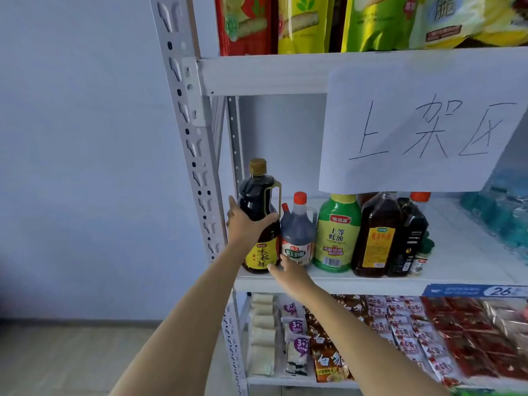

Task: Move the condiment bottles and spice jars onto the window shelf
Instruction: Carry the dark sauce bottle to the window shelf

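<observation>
Left hand [248,224] hides soy bottle [258,218] middle; spice jar [422,257] blurred.

Soft, even daylight with a bluish cast; shadows faint. Wide-angle lens bows the rack post [191,144]; snack packs [471,338] at lower right are blurred.

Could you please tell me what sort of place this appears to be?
Probably a small shop or stockroom: a white metal rack carries snack packets above, sauce bottles on the middle shelf, and a price tag on the shelf edge.
</observation>
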